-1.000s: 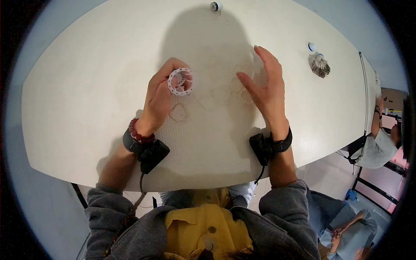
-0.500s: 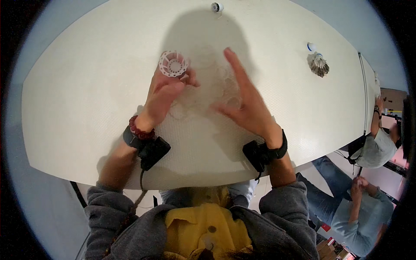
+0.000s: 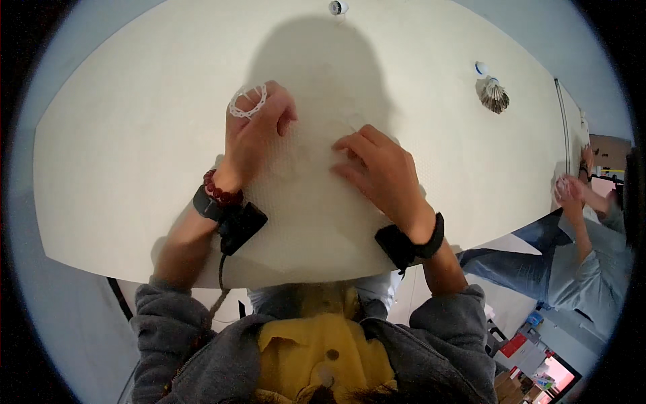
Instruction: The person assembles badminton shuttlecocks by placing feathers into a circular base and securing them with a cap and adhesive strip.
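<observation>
My left hand is closed around a white openwork plastic cup with a scalloped, perforated rim and thin ribs. Part of the cup is hidden behind the fingers and the back of the hand. To its right, my right hand hovers low over the table with half-curled fingers. A gap shows between thumb and forefinger, and nothing can be made out there. Just beyond its fingertips are faint ring-like marks, too blurred to identify.
On the pale textured table, a shuttlecock with greyish feathers lies at the right beside a small white-and-blue piece. A round white-and-black object sits at the far edge. Another person is at the right edge.
The cup has tilted and moved slightly left with my left hand. My right hand's fingers have curled in from an outstretched pose. The person at the right has moved nearer the table.
</observation>
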Available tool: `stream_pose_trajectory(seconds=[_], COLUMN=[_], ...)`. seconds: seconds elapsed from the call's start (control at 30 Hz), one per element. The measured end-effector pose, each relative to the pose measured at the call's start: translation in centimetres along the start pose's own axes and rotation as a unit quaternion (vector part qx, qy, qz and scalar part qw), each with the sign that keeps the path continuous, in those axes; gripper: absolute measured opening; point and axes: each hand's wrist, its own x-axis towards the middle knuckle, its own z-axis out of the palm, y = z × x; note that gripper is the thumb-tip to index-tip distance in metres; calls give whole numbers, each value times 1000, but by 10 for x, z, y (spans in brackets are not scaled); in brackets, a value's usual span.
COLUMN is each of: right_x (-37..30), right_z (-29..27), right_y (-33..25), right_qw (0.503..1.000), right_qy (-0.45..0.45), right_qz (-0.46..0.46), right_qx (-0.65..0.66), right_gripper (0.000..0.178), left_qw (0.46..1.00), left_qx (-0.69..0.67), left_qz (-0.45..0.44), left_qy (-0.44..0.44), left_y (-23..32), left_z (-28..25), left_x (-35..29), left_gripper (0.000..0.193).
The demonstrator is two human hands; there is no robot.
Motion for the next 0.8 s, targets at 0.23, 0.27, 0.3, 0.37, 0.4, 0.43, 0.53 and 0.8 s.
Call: stream_pose_trajectory(seconds=[0.23,0.27,0.3,0.37,0.4,0.43,0.53,0.8], right_x=[18,18,18,18,18,19,21,45], right_z=[13,12,11,9,10,11,17,20], right_y=[11,11,10,4,2,-1,0,25], right_qw=[990,990,990,990,989,987,992,987], right_qy=[124,119,113,121,125,129,41,144], right_qz=[-39,-22,-4,-49,-71,-93,-123,-16], right_qx=[50,66,83,44,26,7,10,72], right_gripper=[18,20,22,22,22,22,22,19], left_qw=[999,999,999,999,998,998,995,993], left_qx=[-1,0,1,13,25,25,36,100], left_qz=[4,5,5,-10,-27,-27,-10,-36], left_qy=[36,40,44,46,48,48,88,42], left_y=[-8,-10,-11,-8,-7,-5,-4,-3], left_z=[8,5,2,2,2,6,12,11], left_x=[2,1,0,0,-1,0,2,3], left_gripper=[15,13,12,11,10,10,14,7])
